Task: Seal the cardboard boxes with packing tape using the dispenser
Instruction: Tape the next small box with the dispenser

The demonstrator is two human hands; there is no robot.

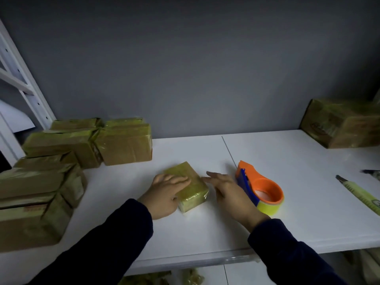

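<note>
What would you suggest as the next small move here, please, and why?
Probably lift the small box toward the taped stack on the left: it already looks wrapped in glossy tape, the left hand rests on it, the right hand is open, and the dispenser lies unheld.

head-worn view, down over table (287, 182)

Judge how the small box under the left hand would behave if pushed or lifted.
The box looks wrapped all over in glossy tape, so it would probably slide easily on the smooth table and may feel slippery. It lies flat and low, so tipping or rolling seems unlikely. Its crisp edges under the flat left hand suggest it is stiff.
</note>
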